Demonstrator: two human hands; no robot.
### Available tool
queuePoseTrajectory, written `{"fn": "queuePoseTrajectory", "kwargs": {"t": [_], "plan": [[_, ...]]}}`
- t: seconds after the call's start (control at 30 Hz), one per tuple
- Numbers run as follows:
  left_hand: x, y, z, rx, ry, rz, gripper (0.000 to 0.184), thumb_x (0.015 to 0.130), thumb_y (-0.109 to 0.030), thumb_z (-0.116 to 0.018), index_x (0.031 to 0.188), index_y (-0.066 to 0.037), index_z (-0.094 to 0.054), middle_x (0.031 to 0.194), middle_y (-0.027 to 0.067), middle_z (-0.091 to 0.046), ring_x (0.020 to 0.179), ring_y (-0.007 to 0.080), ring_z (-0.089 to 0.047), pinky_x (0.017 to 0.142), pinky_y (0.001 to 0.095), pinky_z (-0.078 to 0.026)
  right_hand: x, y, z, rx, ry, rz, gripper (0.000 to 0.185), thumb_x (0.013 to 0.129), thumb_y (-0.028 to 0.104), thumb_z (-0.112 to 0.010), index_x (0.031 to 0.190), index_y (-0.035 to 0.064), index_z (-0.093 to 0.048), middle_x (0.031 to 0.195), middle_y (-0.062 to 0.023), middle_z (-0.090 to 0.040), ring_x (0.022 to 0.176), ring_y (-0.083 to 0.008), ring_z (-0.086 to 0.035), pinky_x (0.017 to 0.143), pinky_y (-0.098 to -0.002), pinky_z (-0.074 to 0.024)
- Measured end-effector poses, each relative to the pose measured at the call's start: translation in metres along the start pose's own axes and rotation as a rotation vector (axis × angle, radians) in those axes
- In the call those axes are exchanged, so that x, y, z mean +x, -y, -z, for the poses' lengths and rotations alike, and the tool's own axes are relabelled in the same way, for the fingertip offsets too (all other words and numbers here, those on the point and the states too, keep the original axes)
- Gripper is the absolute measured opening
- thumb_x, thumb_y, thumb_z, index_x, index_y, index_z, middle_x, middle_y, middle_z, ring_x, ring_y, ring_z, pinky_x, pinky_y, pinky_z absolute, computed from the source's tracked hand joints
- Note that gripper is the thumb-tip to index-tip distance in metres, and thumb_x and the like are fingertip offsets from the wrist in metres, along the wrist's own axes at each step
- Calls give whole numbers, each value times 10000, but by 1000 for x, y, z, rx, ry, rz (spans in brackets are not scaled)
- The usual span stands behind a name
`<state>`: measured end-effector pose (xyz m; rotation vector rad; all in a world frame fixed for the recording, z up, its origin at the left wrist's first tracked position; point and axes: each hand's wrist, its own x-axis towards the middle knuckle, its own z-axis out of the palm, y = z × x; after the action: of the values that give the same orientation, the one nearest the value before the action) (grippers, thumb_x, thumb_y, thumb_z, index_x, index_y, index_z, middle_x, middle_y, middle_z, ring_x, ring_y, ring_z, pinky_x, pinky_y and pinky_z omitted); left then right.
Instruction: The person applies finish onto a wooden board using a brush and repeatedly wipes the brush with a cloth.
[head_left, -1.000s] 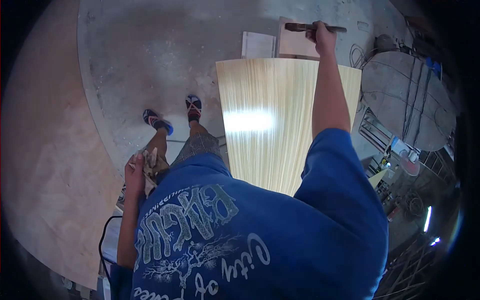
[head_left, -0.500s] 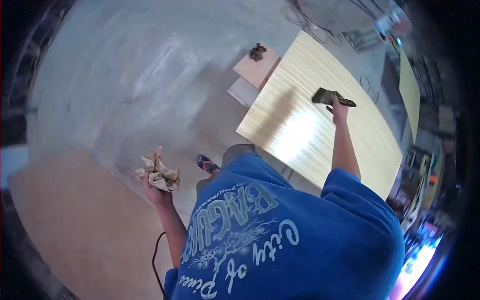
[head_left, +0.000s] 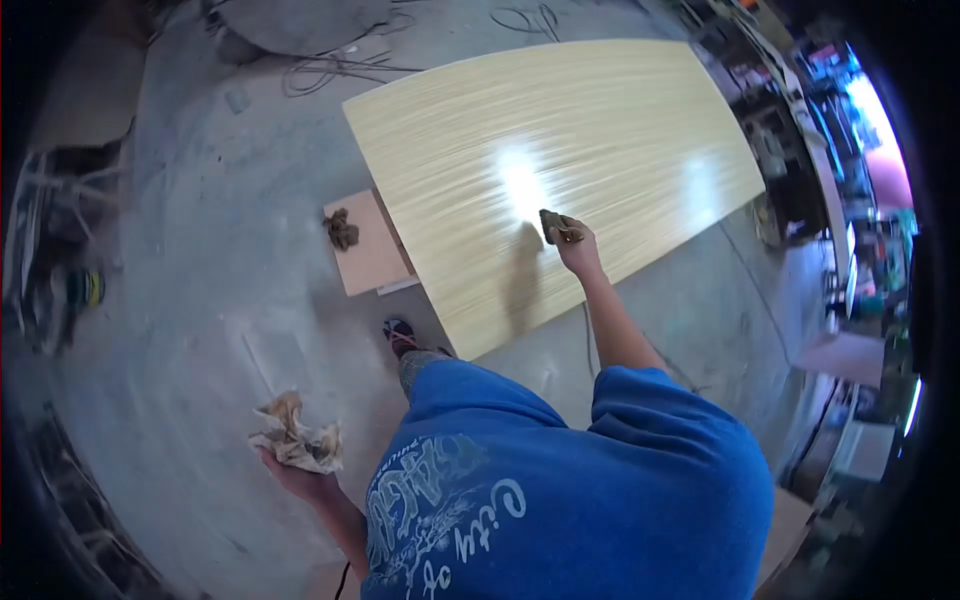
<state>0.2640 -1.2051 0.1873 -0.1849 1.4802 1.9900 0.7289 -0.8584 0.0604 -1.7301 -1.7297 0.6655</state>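
My right hand (head_left: 578,248) is closed around a dark, wide paintbrush (head_left: 552,226), held over a large, pale wood-grain panel (head_left: 450,170). I cannot tell whether the bristles touch the surface. The panel shines with a bright reflection just beyond the brush, and a shadow falls beside it. Low on the left, my left hand (head_left: 297,480) grips a crumpled cloth (head_left: 298,437), off-white with brown stains, away from the panel. Its fingers are partly hidden under the cloth.
Beside the panel's left edge lies a small pinkish board (head_left: 365,262) with a dark crumpled rag (head_left: 341,231) on it. Cables (head_left: 330,68) lie on the concrete floor beyond. Cluttered shelving (head_left: 770,130) stands along the right. My sandaled foot (head_left: 400,335) is near the panel's corner.
My view has turned, so the panel now lies across the upper middle. The brush is now nearer the panel's closest long edge. Both hands keep their hold.
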Motion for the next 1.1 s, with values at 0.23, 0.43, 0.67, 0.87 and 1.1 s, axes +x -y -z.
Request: {"fn": "queuePoseTrajectory", "kwargs": {"t": [0.23,0.43,0.67,0.87,1.1], "plan": [[142,-133,-71,90,75,-47,636,1027,-519,-361,1446,-43,-403,1409,116,-492,1238,315,-523,1022,484,-452,-23,32,-62,-49,-176,-82,316,878,179,-700,1148,17,-670,1071,-223,-671,1003,-399,-642,864,-436,-520],[216,-238,-162,29,81,-320,640,1012,-529,-377,1463,-74,-399,1450,126,-469,1293,350,-497,1071,523,-431,8,71,-46,-102,-250,-192,387,902,269,-716,1147,-25,-661,1081,-219,-692,988,-313,-687,839,-377,-537],[383,-265,-201,-95,140,-79,536,981,-425,-489,1372,-59,-525,1409,161,-534,1305,369,-504,1088,535,-426,10,219,-117,186,-227,-423,388,899,362,-720,1067,12,-708,818,-97,-729,708,-160,-676,641,-340,-542],[639,-425,-168,-42,519,-290,516,856,-251,-689,1283,11,-568,1331,173,-588,1215,315,-580,1034,435,-474,0,373,-226,701,-153,-493,234,899,118,-697,1092,-11,-674,821,-101,-699,683,-149,-670,581,-315,-576],[789,-565,-288,199,394,-1249,574,828,-218,-707,1334,5,-554,1340,169,-585,1221,314,-572,1033,463,-470,60,509,-230,1599,0,-505,386,946,33,-499,1332,30,-495,1182,-191,-643,1041,-274,-677,908,-413,-553]]}}
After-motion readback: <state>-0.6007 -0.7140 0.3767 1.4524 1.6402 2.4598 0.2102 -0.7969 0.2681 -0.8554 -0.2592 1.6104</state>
